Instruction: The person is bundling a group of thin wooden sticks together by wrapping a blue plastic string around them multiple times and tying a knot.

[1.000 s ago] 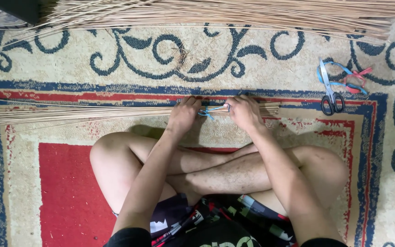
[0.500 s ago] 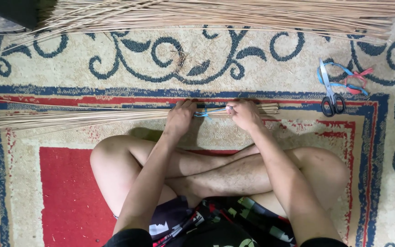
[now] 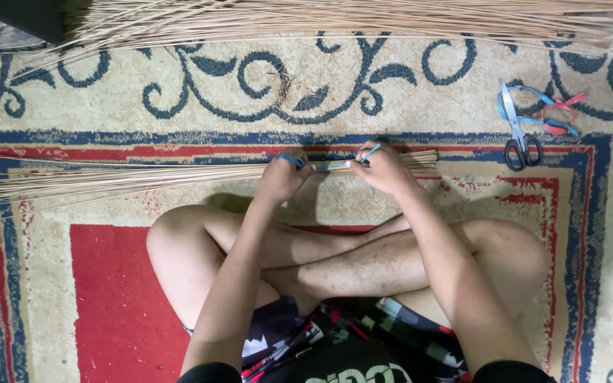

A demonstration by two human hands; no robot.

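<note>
A bundle of thin pale sticks (image 3: 122, 179) lies across the carpet in front of my crossed legs, its cut ends at the right. My left hand (image 3: 282, 177) and my right hand (image 3: 381, 169) both grip the bundle near those ends. A blue band (image 3: 331, 164) runs around the sticks between my hands; each hand pinches one end of it, and the right end sticks up above my fingers.
A large pile of the same sticks (image 3: 349, 18) spans the top of the view. Black-handled scissors (image 3: 519, 138) lie at the right beside loose blue and red bands (image 3: 555, 113). A patterned carpet (image 3: 108, 284) covers the floor.
My hands have drawn slightly apart along the bundle, and the blue band's ends now show more clearly between my fingers.
</note>
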